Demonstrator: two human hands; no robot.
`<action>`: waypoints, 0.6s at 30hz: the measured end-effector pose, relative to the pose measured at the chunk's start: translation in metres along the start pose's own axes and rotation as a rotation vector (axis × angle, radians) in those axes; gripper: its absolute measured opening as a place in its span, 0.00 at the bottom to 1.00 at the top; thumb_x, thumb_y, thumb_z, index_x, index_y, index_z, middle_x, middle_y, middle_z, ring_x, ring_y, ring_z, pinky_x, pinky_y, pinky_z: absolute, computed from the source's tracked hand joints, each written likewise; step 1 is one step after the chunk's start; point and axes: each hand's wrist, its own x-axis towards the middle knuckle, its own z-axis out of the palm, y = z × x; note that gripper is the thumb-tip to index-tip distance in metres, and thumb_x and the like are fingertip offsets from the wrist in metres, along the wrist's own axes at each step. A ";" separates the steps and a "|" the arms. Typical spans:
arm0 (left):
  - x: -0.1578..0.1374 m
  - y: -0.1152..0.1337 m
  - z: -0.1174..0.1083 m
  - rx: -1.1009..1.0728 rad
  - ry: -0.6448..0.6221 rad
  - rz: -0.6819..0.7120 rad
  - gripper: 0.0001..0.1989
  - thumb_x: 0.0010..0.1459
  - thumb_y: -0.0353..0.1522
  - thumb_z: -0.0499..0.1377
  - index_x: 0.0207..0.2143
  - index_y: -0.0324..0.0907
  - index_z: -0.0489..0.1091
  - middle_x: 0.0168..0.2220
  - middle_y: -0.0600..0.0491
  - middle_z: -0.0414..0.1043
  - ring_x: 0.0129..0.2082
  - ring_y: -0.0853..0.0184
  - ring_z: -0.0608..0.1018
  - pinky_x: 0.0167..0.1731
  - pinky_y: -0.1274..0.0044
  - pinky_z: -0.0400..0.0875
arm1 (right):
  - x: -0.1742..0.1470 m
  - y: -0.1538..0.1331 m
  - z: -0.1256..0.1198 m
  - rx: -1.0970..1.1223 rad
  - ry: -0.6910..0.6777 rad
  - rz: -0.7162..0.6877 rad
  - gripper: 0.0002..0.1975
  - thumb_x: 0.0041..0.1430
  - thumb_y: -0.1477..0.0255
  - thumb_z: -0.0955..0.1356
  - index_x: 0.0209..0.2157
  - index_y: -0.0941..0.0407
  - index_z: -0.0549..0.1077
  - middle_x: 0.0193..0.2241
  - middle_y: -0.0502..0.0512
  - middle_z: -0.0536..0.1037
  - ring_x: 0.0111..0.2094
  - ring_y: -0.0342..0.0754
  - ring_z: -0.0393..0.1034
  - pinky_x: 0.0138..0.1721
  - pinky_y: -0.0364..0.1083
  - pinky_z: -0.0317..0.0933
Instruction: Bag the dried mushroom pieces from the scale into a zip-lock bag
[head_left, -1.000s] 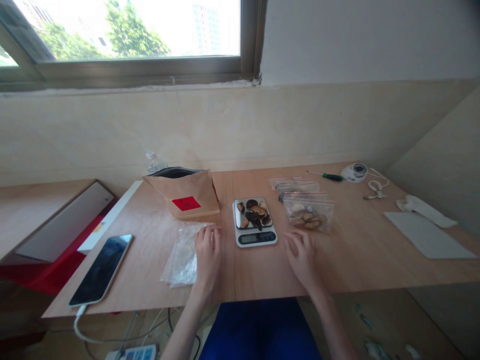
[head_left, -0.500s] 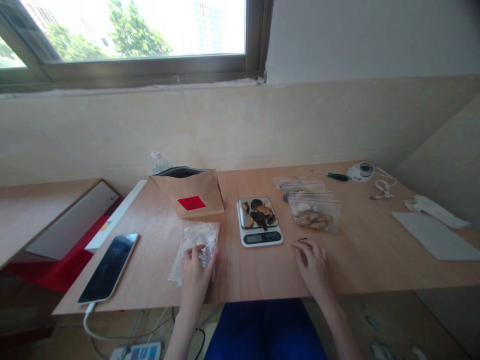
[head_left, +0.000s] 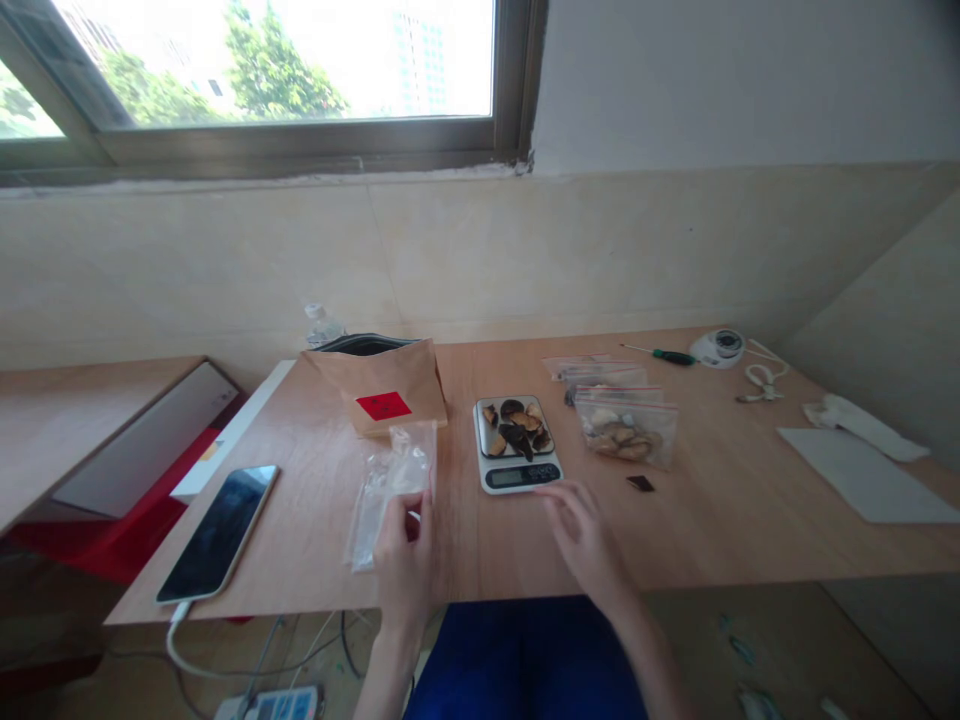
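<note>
My left hand (head_left: 405,550) pinches the right edge of a clear plastic zip bag (head_left: 379,500) lying on the table. My right hand (head_left: 589,545), loosely curved with nothing visible in it, has its fingertips by the front right corner of a small white kitchen scale (head_left: 491,483). Dried brown and dark slices (head_left: 517,430), perhaps mushroom, are spread over the scale's plate. Its display is too small to read. To the right of that hand lies a small dark flat piece (head_left: 641,483), apart from the fingers.
Behind the left hand stands an open brown paper pouch (head_left: 397,380) with a red label. Filled zip bags (head_left: 626,430) lie right of the scale. A phone (head_left: 217,535) with cable is at left; a screwdriver (head_left: 675,357), white camera (head_left: 718,348) and white sheet (head_left: 862,475) are at right.
My right hand has left the small dark piece on the table and moved left to the scale. My left hand has shifted slightly right, and the plastic bag now lies flatter.
</note>
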 end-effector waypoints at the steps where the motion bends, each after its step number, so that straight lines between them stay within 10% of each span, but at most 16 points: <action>1: -0.005 0.006 0.004 -0.037 -0.022 0.025 0.10 0.58 0.39 0.52 0.28 0.44 0.65 0.20 0.58 0.63 0.20 0.70 0.67 0.23 0.78 0.61 | 0.001 -0.020 0.009 0.100 -0.068 -0.002 0.12 0.62 0.68 0.58 0.41 0.53 0.70 0.40 0.57 0.71 0.44 0.49 0.65 0.45 0.49 0.61; 8: -0.017 0.012 0.012 -0.209 -0.109 0.096 0.07 0.58 0.37 0.53 0.33 0.43 0.66 0.27 0.55 0.69 0.26 0.69 0.72 0.29 0.78 0.66 | 0.005 -0.069 0.039 0.261 -0.189 -0.006 0.12 0.63 0.68 0.58 0.44 0.53 0.67 0.40 0.54 0.72 0.41 0.46 0.68 0.43 0.44 0.64; 14: -0.002 -0.014 -0.018 -0.112 0.018 0.015 0.12 0.58 0.41 0.52 0.38 0.43 0.69 0.32 0.54 0.73 0.30 0.68 0.74 0.32 0.78 0.67 | 0.000 0.041 -0.015 -0.385 0.226 0.010 0.14 0.60 0.67 0.59 0.39 0.58 0.71 0.36 0.62 0.72 0.41 0.56 0.66 0.44 0.56 0.60; 18: 0.003 -0.026 -0.030 -0.070 0.073 -0.014 0.16 0.57 0.43 0.52 0.40 0.44 0.70 0.33 0.53 0.74 0.30 0.68 0.75 0.32 0.78 0.67 | -0.013 0.103 -0.056 -0.612 0.239 0.000 0.18 0.59 0.66 0.57 0.40 0.61 0.71 0.37 0.65 0.73 0.39 0.57 0.66 0.42 0.57 0.61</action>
